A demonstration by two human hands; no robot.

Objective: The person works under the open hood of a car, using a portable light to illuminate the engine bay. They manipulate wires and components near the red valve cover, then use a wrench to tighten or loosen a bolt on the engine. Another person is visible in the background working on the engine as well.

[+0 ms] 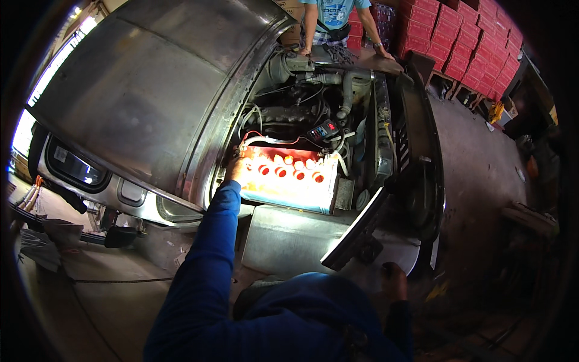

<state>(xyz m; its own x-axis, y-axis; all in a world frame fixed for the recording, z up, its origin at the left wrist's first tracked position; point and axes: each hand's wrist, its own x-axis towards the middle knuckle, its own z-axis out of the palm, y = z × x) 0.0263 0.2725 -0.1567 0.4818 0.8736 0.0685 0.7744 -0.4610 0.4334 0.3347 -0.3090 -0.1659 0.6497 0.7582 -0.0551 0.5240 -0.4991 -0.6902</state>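
Observation:
A large car battery point(289, 196) with a red top and several open round filler holes sits in the engine bay under a bright glare. Loose pale caps point(300, 163) lie along the far side of its top. My left hand point(237, 171) is at the battery's left end, its fingers washed out by the light. My right hand point(395, 281) is low on the right in shadow, beside a flat panel lamp point(357, 230) propped on the fender; its fingers are too dark to make out. Behind the battery lies a small tester point(322, 130) with a lit red display and leads.
The engine point(283, 114) and hoses fill the bay beyond the battery. To the left is the vehicle's bare metal cab point(145, 72). Across the bay a person in a light blue shirt point(336, 15) leans with both hands on its edge. Red boxes point(461, 42) are stacked behind.

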